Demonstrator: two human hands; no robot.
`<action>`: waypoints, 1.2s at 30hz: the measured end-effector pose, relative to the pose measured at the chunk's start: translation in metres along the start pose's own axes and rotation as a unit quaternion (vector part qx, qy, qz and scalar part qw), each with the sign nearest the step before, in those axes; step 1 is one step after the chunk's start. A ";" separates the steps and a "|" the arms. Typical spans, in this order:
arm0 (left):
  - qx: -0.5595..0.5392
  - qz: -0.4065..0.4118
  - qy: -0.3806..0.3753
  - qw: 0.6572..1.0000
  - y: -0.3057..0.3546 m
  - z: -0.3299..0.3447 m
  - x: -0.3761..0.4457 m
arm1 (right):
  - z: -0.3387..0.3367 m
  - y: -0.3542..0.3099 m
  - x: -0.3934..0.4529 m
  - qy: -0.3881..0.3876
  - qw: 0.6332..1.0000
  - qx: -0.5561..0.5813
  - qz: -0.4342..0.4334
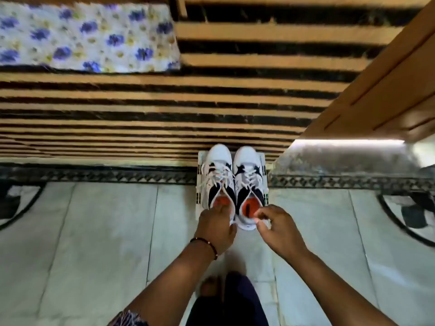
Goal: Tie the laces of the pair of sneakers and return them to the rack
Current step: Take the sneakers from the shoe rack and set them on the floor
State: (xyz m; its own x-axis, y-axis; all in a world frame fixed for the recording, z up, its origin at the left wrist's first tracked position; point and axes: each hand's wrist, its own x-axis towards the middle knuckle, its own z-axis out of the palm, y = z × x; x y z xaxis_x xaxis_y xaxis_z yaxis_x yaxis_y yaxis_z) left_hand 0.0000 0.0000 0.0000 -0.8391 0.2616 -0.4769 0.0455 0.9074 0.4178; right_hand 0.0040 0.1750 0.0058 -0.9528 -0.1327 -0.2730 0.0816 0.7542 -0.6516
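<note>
Sneakers [233,182] fill the rack [199,184]; left hand [215,225] grips a heel, right hand [276,228] fingers pinched.

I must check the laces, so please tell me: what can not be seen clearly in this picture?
- Left sneaker heel: head view, covered by left hand.
- Right sneaker laces: too small to tell if tied.
- Right hand grip: fingers curled, contents unclear.
- Rack: mostly under the sneakers.

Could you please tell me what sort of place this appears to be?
Probably a home, at the foot of a staircase: wooden stair treads, a pale tiled floor, and a floral cloth lying on the upper steps.
</note>
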 end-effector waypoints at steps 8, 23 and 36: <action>0.107 -0.055 -0.158 0.980 -0.024 0.056 0.055 | 0.064 0.060 0.025 -0.094 0.972 -0.208 -0.051; 0.162 -0.109 -0.115 0.974 -0.003 0.048 0.076 | 0.061 0.053 0.056 -0.156 0.896 -0.406 -0.090; 0.164 -0.109 -0.128 0.972 0.035 0.041 -0.035 | 0.032 0.019 -0.033 -0.153 0.933 -0.319 -0.065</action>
State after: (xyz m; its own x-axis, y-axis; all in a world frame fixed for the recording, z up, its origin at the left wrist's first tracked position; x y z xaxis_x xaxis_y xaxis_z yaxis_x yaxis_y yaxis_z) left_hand 0.0530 0.0360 -0.0011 -0.6882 0.0857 -0.7204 0.0862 0.9956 0.0361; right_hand 0.0465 0.1729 -0.0203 -0.8069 -0.3538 -0.4730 -0.3125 0.9352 -0.1664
